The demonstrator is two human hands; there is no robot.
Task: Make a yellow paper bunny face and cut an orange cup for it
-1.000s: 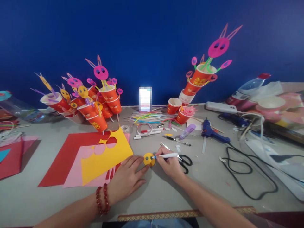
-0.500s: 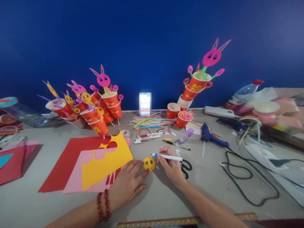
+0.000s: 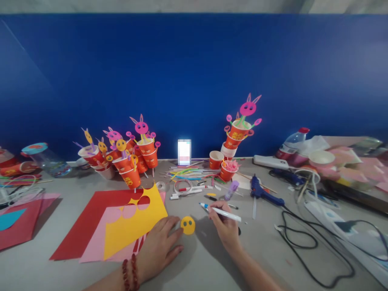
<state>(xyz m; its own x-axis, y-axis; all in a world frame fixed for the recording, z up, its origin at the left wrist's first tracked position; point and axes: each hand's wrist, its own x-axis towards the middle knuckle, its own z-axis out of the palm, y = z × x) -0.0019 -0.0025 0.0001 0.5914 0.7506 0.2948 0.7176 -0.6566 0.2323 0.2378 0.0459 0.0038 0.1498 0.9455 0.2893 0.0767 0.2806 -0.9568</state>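
Observation:
A round yellow paper disc point(image 3: 188, 225) with two dark eye spots lies on the grey table between my hands. My left hand point(image 3: 160, 244), wearing a red bead bracelet, rests flat with fingers spread, its fingertips at the disc's left edge. To the right, my right hand point(image 3: 224, 224) grips a white marker point(image 3: 226, 213) whose blue tip points left, apart from the disc. Beneath the left hand's side lie a cut yellow sheet point(image 3: 136, 226) with round holes, a pink sheet point(image 3: 91, 250) and a red sheet point(image 3: 75, 226).
Stacked red paper cups point(image 3: 130, 178) with paper figures stand at the back left, more cups point(image 3: 235, 133) at the back right. Straws point(image 3: 188, 173), pens point(image 3: 194, 190) and a lit phone point(image 3: 184, 152) lie between. A blue glue gun point(image 3: 263, 192) with black cord is at right.
The camera view has tilted up. My right hand with the marker has drawn away to the right from the disc, and my left fingers have shifted to the disc's left edge.

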